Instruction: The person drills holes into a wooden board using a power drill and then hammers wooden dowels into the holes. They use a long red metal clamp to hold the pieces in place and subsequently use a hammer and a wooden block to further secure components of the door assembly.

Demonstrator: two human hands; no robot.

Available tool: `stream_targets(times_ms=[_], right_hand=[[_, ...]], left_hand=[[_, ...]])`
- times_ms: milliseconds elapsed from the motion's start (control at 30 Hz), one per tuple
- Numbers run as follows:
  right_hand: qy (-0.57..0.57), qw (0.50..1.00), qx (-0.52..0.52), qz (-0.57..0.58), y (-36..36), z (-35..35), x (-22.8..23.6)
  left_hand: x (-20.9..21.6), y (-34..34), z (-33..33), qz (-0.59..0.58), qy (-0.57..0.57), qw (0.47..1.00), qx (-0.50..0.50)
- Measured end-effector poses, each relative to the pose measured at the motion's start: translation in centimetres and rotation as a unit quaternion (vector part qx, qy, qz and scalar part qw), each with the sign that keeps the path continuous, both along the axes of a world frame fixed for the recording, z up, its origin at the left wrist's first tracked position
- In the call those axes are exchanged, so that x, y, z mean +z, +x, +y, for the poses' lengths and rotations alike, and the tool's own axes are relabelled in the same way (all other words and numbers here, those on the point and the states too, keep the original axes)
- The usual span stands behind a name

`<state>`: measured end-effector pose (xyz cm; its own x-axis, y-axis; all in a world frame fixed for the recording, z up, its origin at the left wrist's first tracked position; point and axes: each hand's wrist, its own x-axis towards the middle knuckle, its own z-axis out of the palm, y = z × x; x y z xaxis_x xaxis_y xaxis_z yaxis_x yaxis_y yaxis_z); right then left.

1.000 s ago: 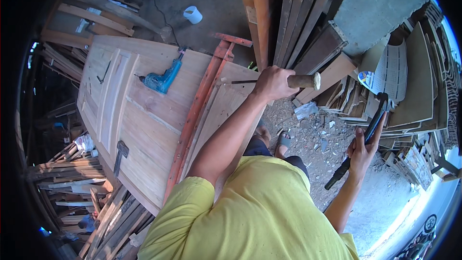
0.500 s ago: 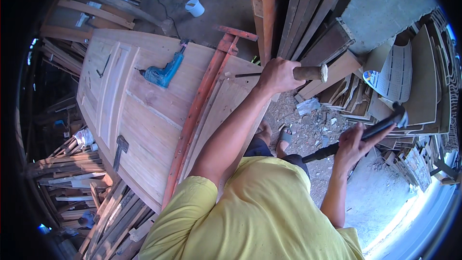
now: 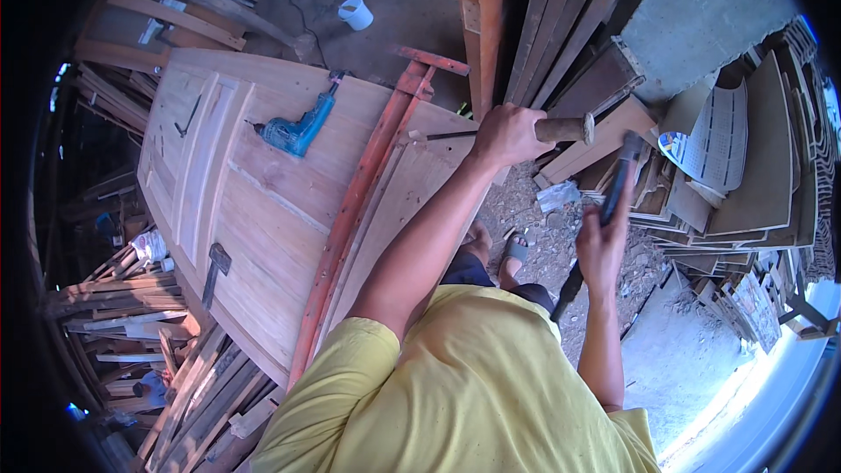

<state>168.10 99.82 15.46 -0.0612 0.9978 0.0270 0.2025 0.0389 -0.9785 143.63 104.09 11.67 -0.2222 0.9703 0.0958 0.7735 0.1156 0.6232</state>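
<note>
Chisel with a round wooden handle and thin dark steel blade (image 3: 526,131) lies level at the near edge of the pale panelled wooden door (image 3: 263,201), left hand (image 3: 506,136) clamped around it. Right hand (image 3: 600,245), beside that door, grips a dark long-handled hammer (image 3: 604,210). On the door lie a red bar clamp (image 3: 359,210) and a blue power drill (image 3: 298,130).

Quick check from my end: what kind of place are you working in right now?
Most likely a carpentry or joinery workshop. A panelled wooden door lies flat with a blue power drill on it, planks lean against the wall, and the left hand holds a wooden-handled chisel.
</note>
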Motion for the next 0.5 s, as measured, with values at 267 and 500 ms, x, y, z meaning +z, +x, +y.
stream_targets(times_ms=[267,500], right_hand=[[-0.047,0.995,-0.018,0.087,3.4,2.4,3.9],[-0.140,0.970,0.197,-0.030,0.8,0.8,0.4]], left_hand=[[-0.5,-0.6,-0.6,0.013,-0.015,1.000,0.023],[-1.0,-0.4,-0.2,0.028,-0.020,0.999,0.013]])
